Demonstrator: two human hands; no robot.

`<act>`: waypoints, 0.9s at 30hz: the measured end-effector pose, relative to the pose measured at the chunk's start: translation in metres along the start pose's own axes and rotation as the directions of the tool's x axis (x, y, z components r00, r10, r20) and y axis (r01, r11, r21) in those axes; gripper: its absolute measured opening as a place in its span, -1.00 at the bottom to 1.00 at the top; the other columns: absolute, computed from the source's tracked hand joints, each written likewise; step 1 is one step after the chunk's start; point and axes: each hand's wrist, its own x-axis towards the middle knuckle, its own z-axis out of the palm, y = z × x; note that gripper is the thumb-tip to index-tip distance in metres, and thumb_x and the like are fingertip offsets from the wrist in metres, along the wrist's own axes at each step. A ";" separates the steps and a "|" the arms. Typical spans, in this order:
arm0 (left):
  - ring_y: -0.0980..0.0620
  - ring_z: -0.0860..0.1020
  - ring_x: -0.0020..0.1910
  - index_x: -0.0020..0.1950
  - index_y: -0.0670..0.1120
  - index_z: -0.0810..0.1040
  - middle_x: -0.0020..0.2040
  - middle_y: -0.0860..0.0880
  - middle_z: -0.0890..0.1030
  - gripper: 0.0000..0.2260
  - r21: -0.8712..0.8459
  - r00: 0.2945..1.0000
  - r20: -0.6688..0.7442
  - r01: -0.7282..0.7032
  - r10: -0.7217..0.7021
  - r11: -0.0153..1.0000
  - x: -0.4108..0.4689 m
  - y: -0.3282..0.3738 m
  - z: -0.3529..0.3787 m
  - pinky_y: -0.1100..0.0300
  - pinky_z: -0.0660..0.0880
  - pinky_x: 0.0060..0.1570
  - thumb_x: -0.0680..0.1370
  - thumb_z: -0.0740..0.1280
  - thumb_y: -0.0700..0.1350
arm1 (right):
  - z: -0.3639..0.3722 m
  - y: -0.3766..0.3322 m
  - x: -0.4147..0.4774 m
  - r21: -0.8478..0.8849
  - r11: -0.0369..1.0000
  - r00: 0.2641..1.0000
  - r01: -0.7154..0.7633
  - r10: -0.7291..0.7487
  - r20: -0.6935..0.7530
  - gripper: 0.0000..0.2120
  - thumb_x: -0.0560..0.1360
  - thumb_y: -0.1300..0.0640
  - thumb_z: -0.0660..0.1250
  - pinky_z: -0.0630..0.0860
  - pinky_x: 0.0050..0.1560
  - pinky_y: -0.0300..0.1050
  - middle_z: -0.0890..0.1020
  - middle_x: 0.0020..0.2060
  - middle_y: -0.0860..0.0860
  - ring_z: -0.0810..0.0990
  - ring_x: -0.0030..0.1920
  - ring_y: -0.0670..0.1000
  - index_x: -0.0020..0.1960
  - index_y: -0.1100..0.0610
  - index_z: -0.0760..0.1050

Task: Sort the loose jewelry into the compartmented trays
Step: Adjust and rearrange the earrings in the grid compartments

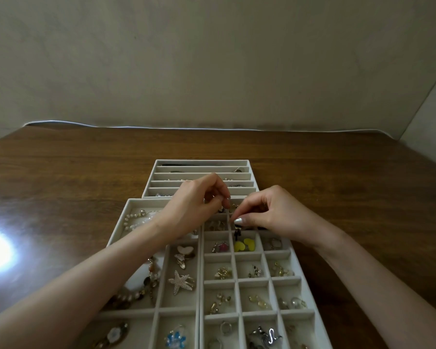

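Two pale compartmented trays lie side by side in front of me: the right tray (296,278) has small square cells, the left tray (129,205) larger ones. My right hand (269,212) pinches a small dark dangling earring (236,233) over a cell near the far end of the right tray. My left hand (199,205) hovers beside it with fingers curled, pinching something small that I cannot make out. Yellow heart earrings (244,245) and a pink star piece (222,246) sit in cells just below.
A third tray (202,162) with long narrow slots stands behind, holding chains. The left tray holds a starfish clip (180,282), a pearl necklace (134,219) and a beaded bracelet (146,285). A brown wooden table (363,185) meets a wall at the back. Glare marks the table's left.
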 end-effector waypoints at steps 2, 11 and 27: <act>0.20 0.56 -0.25 -0.07 -0.09 0.54 -0.20 0.05 0.64 -0.84 0.001 1.000 0.009 -0.004 0.004 1.000 0.000 0.001 0.000 0.44 0.40 -0.29 0.50 0.27 -0.33 | 0.000 0.000 0.000 -0.002 1.000 1.000 0.005 -0.005 -0.010 -0.85 0.46 0.21 0.41 0.51 -0.03 -0.29 0.65 -0.21 -0.15 0.61 -0.11 -0.24 -0.14 -0.04 0.64; 0.13 0.52 -0.29 -0.18 0.02 0.56 -0.24 0.04 0.61 -0.79 0.132 0.996 0.090 0.012 -0.024 0.991 0.000 0.005 -0.003 0.28 0.42 -0.31 0.44 0.29 -0.29 | 0.002 0.000 0.000 -0.046 0.999 0.998 0.015 -0.017 -0.054 -0.83 0.45 0.22 0.42 0.52 0.02 -0.31 0.67 -0.17 -0.14 0.61 -0.08 -0.25 -0.15 -0.06 0.64; 0.12 0.52 -0.31 -0.20 0.04 0.55 -0.25 0.04 0.62 -0.76 0.143 0.995 0.093 0.013 -0.027 0.990 0.000 0.004 -0.002 0.21 0.44 -0.30 0.42 0.27 -0.31 | 0.015 0.003 0.000 -0.245 0.966 0.981 0.078 -0.118 -0.154 -0.89 0.44 0.28 0.43 0.53 -0.09 -0.38 0.66 -0.19 -0.09 0.61 -0.17 -0.21 -0.11 0.09 0.65</act>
